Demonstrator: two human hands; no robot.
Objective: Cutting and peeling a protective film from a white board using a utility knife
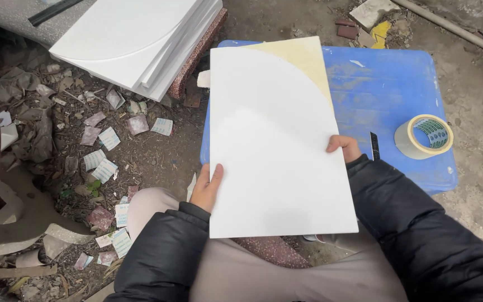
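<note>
I hold a large white rectangular panel (275, 140) flat in front of me; its far right corner shows a cream-yellow curved area (303, 59). My left hand (207, 187) grips the panel's left edge, thumb on top. On the right edge sits my right hand (344, 148), mostly hidden under the panel. The panel's far end lies over a blue plastic stool (387, 89). Both arms wear black padded sleeves.
A roll of tape (424, 136) and a small dark blade (374, 145) lie on the blue stool. A stack of white panels (135, 39) leans at the upper left. Paper scraps (102, 151) and debris litter the dirt ground at left. A pipe (454, 28) runs at upper right.
</note>
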